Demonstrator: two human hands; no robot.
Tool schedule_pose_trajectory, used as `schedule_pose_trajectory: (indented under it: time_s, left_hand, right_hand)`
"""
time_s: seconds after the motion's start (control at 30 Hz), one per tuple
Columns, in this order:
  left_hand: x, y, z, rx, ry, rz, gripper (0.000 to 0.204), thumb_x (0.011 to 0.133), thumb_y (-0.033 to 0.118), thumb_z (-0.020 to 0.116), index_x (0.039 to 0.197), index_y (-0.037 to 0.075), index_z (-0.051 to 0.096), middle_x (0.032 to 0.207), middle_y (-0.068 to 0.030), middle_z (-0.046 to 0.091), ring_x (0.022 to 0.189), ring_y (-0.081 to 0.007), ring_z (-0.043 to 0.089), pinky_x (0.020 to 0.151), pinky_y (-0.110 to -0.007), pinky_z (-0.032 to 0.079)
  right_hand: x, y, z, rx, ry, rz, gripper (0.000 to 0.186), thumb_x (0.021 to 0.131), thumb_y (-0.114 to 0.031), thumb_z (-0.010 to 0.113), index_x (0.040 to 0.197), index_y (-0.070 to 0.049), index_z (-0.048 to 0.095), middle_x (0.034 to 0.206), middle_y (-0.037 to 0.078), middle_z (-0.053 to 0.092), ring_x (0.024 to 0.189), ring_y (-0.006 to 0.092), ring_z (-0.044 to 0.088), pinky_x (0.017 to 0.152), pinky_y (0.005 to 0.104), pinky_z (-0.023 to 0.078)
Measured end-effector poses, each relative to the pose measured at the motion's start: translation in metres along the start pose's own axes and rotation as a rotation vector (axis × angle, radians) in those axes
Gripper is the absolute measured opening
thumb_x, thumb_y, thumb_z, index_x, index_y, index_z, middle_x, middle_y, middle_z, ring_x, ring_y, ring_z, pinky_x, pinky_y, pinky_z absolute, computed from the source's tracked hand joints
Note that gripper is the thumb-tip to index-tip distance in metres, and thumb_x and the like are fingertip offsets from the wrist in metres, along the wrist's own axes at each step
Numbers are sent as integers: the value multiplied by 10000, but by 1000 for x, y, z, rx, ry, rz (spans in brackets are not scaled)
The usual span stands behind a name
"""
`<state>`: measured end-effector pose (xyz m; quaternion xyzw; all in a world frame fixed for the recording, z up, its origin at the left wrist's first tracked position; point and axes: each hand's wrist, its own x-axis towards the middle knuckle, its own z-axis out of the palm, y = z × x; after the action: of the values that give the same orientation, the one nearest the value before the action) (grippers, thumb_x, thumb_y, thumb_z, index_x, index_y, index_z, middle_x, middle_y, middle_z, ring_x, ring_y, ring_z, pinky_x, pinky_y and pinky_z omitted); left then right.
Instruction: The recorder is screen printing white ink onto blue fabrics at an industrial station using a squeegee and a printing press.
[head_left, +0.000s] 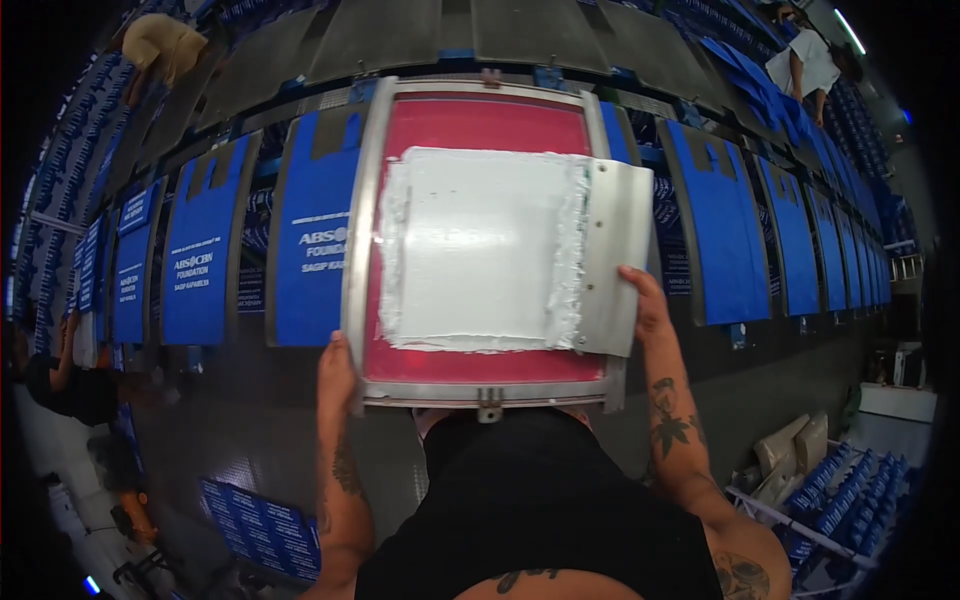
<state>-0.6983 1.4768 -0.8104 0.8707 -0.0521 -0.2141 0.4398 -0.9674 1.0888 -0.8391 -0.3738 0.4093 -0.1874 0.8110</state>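
In front of my body is a silkscreen frame (372, 240) of silvery metal with red-pink mesh (480, 125). A broad coat of white ink (480, 250) covers the middle of the mesh, thick and ridged along its left and right edges. My left hand (338, 368) grips the frame's left side near the lower corner; its fingers are partly hidden behind the rail. At the right end of the ink stands a wide metal squeegee (615, 250). My right hand (648, 302) holds the squeegee's outer edge, thumb on top, other fingers mostly out of sight.
Blue fabric bag pieces (200, 240) lie on boards in a row to the left, with more blue pieces (722, 230) to the right. Dark bare boards (540, 40) line the far side. People (165, 48) work at the far left and far right. A blue printed stack (262, 525) sits lower left.
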Motion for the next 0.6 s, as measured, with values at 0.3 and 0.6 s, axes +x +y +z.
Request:
schedule_pose_trajectory:
  time_s: [0.3,0.6]
  left_hand:
    - [-33,48,150,56,-62,16,619,1016,459,334,1112,-92,600,1019,-235,652,958,-280,605,884,-363,445]
    - [-23,20,170,67,-33,-61,606,1016,422,340,1123,-118,592,1063,-277,642,1008,-344,617,903,-378,442]
  right_hand:
    - [37,-75,-138,38,24,54,405,852,-271,644,1114,33,589,982,159,669,852,273,679,774,398,569]
    - [72,-86,-147,-31,-94,71,428,817,-292,684,1098,21,605,974,165,661,861,286,672,772,432,559]
